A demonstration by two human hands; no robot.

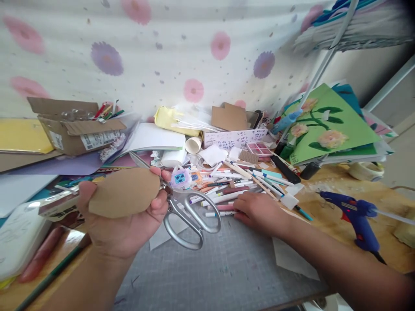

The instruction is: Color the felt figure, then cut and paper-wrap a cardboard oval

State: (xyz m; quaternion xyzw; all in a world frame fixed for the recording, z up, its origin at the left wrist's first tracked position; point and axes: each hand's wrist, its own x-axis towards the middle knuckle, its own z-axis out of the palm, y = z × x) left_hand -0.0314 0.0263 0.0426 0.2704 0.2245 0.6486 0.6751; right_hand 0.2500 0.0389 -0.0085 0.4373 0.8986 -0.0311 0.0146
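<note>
My left hand (119, 229) holds a rounded piece of brown cardboard (125, 192) between thumb and fingers. The same hand also grips a pair of scissors (186, 224) with grey handles, which stick out to the right; part of a blade (140, 160) shows above the cardboard. Over the front of the pen pile rests my right hand (256, 212), its fingers curled down. A pink pen (225, 207) and a white marker (220, 214) run up to those fingers. What the fingertips grip, if anything, is hidden.
Several pens and markers (227, 188) lie heaped beyond the grey cutting mat (207, 272). At right are a blue glue gun (353, 214) and a tape roll (366, 171). A cardboard box (71, 134) stands back left. Paper scraps (295, 259) lie under my right forearm.
</note>
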